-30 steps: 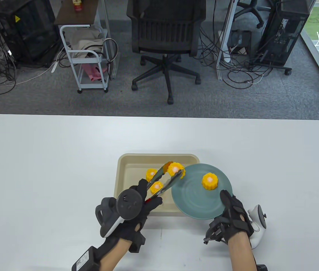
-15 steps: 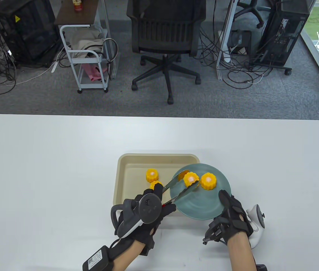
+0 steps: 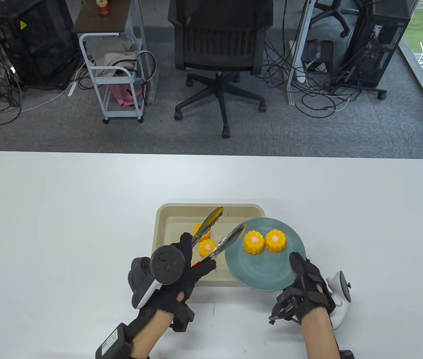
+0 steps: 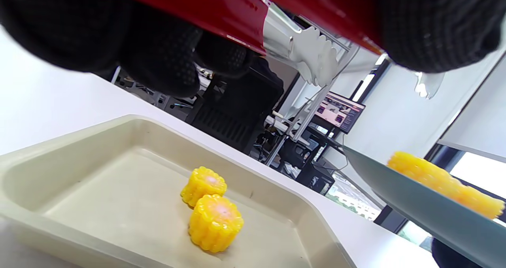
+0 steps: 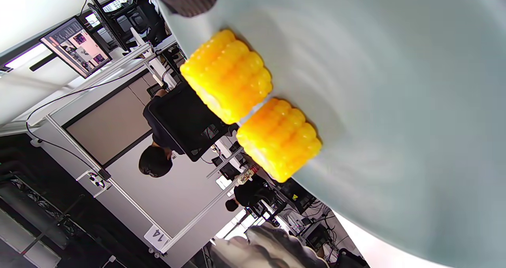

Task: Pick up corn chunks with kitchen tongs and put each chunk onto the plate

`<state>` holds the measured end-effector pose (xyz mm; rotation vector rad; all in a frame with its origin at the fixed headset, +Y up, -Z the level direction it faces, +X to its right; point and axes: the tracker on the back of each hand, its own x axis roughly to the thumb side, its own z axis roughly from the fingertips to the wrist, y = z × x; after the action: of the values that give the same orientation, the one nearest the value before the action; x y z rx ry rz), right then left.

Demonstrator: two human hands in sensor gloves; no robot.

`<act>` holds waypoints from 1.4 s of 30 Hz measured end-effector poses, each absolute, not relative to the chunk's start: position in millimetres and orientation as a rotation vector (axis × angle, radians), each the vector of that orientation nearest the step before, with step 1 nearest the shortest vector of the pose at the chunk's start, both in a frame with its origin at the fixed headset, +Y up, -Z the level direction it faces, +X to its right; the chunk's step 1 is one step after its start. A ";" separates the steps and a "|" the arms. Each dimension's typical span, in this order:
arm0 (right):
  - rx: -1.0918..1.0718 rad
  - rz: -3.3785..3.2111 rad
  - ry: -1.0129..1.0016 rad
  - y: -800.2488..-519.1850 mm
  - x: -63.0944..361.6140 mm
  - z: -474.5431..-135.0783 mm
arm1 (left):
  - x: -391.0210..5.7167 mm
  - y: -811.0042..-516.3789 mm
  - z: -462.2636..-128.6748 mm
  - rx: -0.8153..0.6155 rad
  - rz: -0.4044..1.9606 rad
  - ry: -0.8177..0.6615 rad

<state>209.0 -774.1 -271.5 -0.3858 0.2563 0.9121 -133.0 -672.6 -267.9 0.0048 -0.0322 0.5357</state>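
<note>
Since half a second ago, the yellow corn chunk (image 3: 253, 242) carried by the tongs now stands released on the round grey-green plate (image 3: 264, 273), touching the second yellow corn chunk (image 3: 275, 240) to its right; the metal kitchen tongs with red handle (image 3: 217, 233) have swung back left, arms spread and empty, tips above the beige rectangular tray (image 3: 166, 239). Left hand (image 3: 176, 271), black sensor glove: fingers curled round the tongs' handle, near the tray's near edge. Two yellow corn chunks in the tray (image 4: 215, 222), close together, lie just beyond that hand, under the tongs' arms. Right hand (image 3: 309, 288), black sensor glove: grips the plate's near right rim, thumb on top; the plate overlaps the tray's right edge on the white table (image 3: 46, 224).
</note>
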 end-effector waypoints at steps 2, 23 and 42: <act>-0.386 0.912 0.254 -773.9 209.3 -271.6 | -138.7 -675.8 -268.9 -0.012 0.535 -0.011; -0.375 0.903 0.257 -772.7 210.2 -271.7 | -169.6 -719.5 -286.9 -0.296 0.435 0.190; -0.369 0.913 0.266 -772.9 209.9 -272.0 | -146.0 -739.6 -292.4 -0.405 0.240 0.195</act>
<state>209.9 -772.9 -272.0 -0.3690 0.2661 0.9128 -146.0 -739.6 -292.4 -0.4053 0.1955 0.2402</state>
